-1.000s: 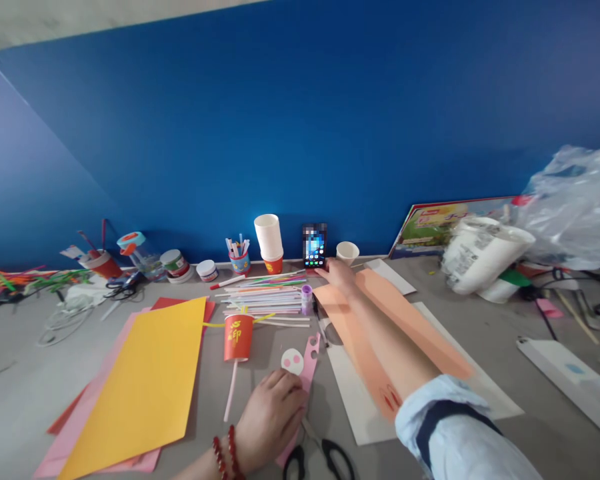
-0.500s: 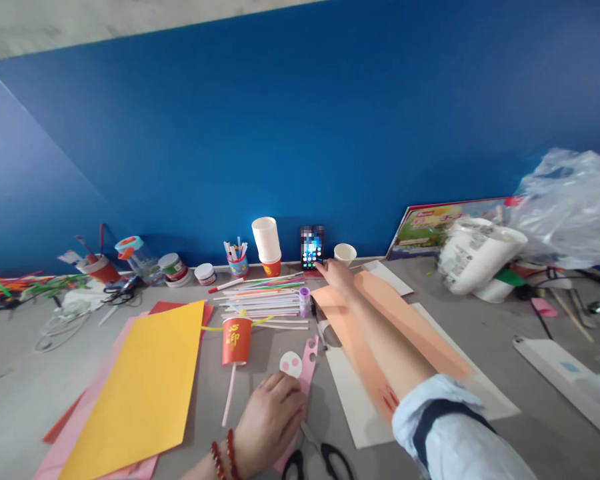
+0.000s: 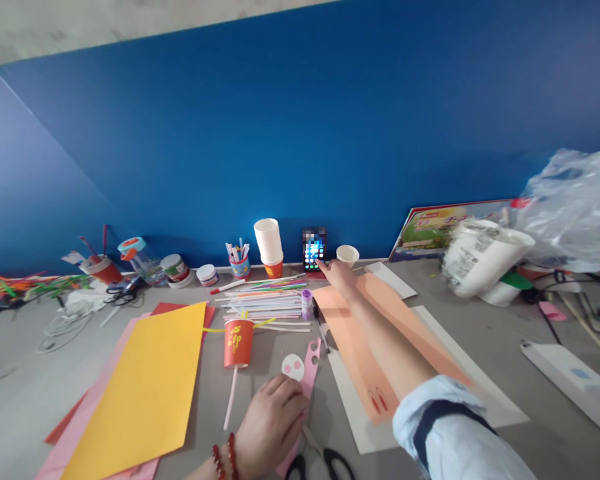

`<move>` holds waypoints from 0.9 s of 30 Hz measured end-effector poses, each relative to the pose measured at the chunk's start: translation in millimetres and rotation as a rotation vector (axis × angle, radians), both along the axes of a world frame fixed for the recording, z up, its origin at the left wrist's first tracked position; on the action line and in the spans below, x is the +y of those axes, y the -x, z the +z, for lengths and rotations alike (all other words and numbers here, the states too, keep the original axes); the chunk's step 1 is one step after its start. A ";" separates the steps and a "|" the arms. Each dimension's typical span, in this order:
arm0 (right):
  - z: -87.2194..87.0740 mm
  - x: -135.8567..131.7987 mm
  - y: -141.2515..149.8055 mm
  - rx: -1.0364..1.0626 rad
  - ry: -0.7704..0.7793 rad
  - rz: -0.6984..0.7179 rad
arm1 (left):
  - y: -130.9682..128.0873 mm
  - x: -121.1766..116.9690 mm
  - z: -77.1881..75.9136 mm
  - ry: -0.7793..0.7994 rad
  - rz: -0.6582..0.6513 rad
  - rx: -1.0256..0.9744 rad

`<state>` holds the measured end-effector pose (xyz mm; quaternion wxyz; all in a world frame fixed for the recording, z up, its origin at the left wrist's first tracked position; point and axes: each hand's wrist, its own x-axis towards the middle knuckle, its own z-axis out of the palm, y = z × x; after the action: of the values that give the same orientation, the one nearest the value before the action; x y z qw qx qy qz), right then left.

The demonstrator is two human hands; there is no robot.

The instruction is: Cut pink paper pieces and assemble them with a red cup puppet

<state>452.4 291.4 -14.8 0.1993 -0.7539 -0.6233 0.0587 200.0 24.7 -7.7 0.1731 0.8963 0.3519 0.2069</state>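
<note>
My right hand (image 3: 341, 275) reaches across the table with its index finger stretched to the lower screen of a phone (image 3: 314, 249). It holds nothing, and the phone stands upright against the blue wall. My left hand (image 3: 279, 415) rests low on the table, fingers curled together over a pink paper strip (image 3: 311, 363) with cut-outs; its fingertips are hidden. Just beyond it lies a white paper circle (image 3: 293, 367) with two pink spots. Scissors (image 3: 325, 453) with black handles lie beside this hand. A red paper cup (image 3: 239, 343) with yellow side pieces and a pink stick below is to the left.
Yellow paper (image 3: 145, 387) covers other sheets at left. Orange paper (image 3: 370, 373) lies under my right forearm. Several sticks (image 3: 265, 303), a purple-capped tube (image 3: 307, 305) and stacked white cups (image 3: 269, 240) are farther back. Wrapped cups (image 3: 480, 257) and a plastic bag (image 3: 575, 207) sit at right.
The view has shifted slightly. My right index finger stays at the phone's lower screen, and my left hand keeps its place over the pink strip.
</note>
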 end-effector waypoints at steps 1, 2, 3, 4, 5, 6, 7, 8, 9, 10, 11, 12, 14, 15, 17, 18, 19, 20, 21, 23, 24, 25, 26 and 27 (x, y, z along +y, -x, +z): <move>0.0 -1.1 -1.1 0.002 -0.003 0.015 | 0.1 -0.1 0.0 -0.001 0.000 -0.001; 0.1 -2.6 -2.2 0.003 -0.007 0.034 | 0.2 -0.2 0.1 0.000 0.000 -0.002; 0.3 -4.4 -3.3 0.003 -0.011 0.056 | 0.2 -0.3 0.3 0.002 0.000 -0.003; 0.5 -6.6 -4.3 0.002 -0.015 0.077 | 0.1 -0.4 0.5 0.006 0.000 -0.003; 0.7 -9.0 -5.2 0.000 -0.021 0.097 | 0.1 -0.5 0.7 0.011 0.001 -0.002; 0.9 -11.7 -5.9 -0.003 -0.028 0.114 | 0.1 -0.6 0.9 0.014 0.001 -0.003; 1.1 -14.6 -6.4 -0.007 -0.036 0.129 | 0.0 -0.6 1.0 0.016 0.001 -0.002; 1.3 -17.6 -6.8 -0.012 -0.045 0.144 | 0.0 -0.6 1.2 0.015 0.001 -0.001; 1.6 -20.5 -7.0 -0.017 -0.053 0.160 | -0.1 -0.4 1.2 0.013 0.002 0.000; 1.9 -23.4 -7.3 -0.024 -0.062 0.176 | -0.1 -0.1 1.1 0.010 0.000 0.001; 2.3 -26.1 -7.5 -0.032 -0.070 0.192 | -0.1 0.3 1.0 0.008 -0.001 0.003; 2.8 -28.6 -7.8 -0.042 -0.078 0.207 | -0.1 0.7 0.7 0.006 0.000 0.005; 3.9 -32.5 -8.6 -0.065 -0.094 0.228 | -0.1 1.3 0.1 0.008 0.001 0.010; 4.4 -33.9 -9.2 -0.076 -0.101 0.236 | -0.1 1.3 -0.1 0.008 0.001 0.011; 4.9 -35.9 -10.4 -0.093 -0.111 0.246 | 0.0 0.8 -0.2 0.003 0.003 0.009; 4.9 -36.6 -11.0 -0.099 -0.111 0.248 | 0.1 0.3 0.0 -0.001 0.003 0.006; 4.6 -37.2 -11.5 -0.103 -0.108 0.248 | 0.1 -0.1 0.3 -0.005 0.003 0.004; 4.1 -37.6 -11.7 -0.106 -0.103 0.247 | 0.1 -0.6 0.6 -0.009 0.004 0.002; 3.5 -37.8 -11.8 -0.107 -0.097 0.244 | 0.1 -0.9 0.9 -0.010 0.004 0.000; 2.0 -37.7 -11.5 -0.106 -0.085 0.237 | 0.0 -0.9 1.2 -0.012 0.004 -0.005; 1.4 -37.3 -11.0 -0.104 -0.080 0.232 | 0.0 -0.8 1.2 -0.014 0.004 -0.008; 0.9 -36.5 -10.4 -0.103 -0.074 0.225 | -0.1 -0.6 1.0 -0.017 0.004 -0.011; 0.5 -35.3 -9.6 -0.101 -0.067 0.214 | -0.3 -0.5 0.7 -0.019 0.006 -0.015; 0.5 -33.8 -8.7 -0.098 -0.059 0.200 | -0.4 -0.4 0.5 -0.021 0.009 -0.017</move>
<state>461.1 257.5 -14.4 0.1838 -0.6836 -0.7059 0.0229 200.4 24.3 -7.2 0.1657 0.8948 0.3521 0.2191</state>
